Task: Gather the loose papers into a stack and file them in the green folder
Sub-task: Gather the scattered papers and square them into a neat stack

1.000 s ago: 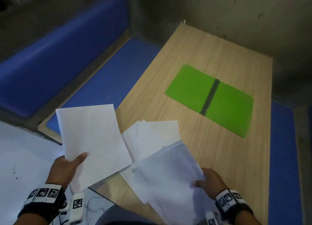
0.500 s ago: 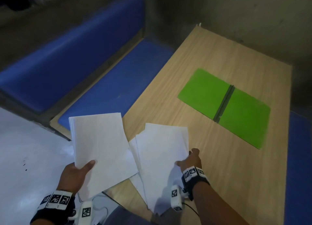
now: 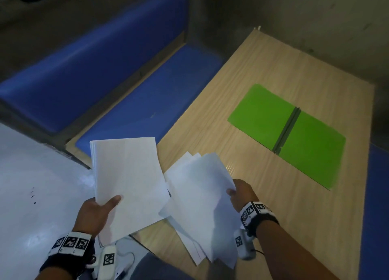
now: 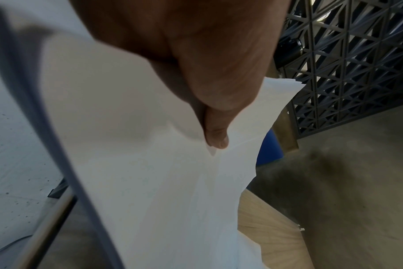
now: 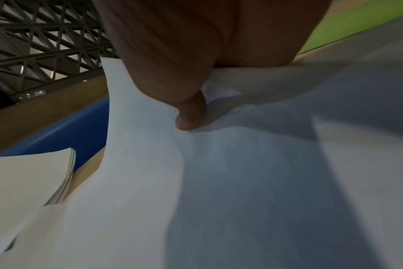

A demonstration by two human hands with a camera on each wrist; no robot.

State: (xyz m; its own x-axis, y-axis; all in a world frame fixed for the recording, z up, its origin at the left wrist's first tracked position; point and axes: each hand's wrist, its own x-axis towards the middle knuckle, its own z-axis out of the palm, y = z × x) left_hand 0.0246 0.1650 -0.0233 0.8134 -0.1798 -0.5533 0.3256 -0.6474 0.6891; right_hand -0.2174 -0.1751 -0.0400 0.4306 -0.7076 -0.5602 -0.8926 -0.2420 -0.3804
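Observation:
My left hand grips a squared stack of white papers by its near edge, thumb on top, held off the table's left edge. My right hand pinches a looser bunch of white sheets at its right edge, lifted and fanned over the table's near part. In the left wrist view the thumb presses on the stack. In the right wrist view the thumb presses on the sheets. The green folder lies open flat farther right on the wooden table.
A blue padded bench runs along the table's left side, and a blue seat shows at the right edge. Pale floor lies below my left hand. A metal lattice stands behind.
My right hand shifted along the loose sheets' right edge and lifted them as a bunch. The left hand kept its stack, which now sits closer to the loose sheets.

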